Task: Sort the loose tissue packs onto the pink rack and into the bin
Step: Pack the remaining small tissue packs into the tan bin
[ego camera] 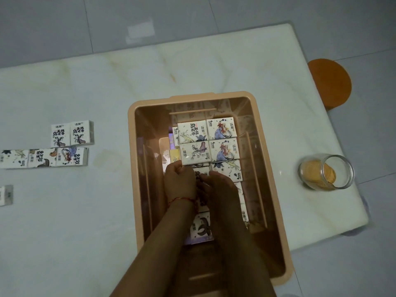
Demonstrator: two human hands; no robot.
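A tissue pack (201, 174) is lying in the peach bin (145, 168) beside packed rows (222, 129). The left hand (181, 182) is curling its fingers onto it and the right hand (220, 189) is touching it, though I cannot tell its grip. Loose packs (64, 146) are lying on the table (107, 93).

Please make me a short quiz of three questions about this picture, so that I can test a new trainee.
1. True or false: the left hand and the right hand both reach inside the bin.
2. Where on the table do the loose tissue packs lie? A) left of the bin B) right of the bin C) behind the bin
3. Fill in: right of the bin there is a glass ____.
Key: 1 true; 2 A; 3 jar.
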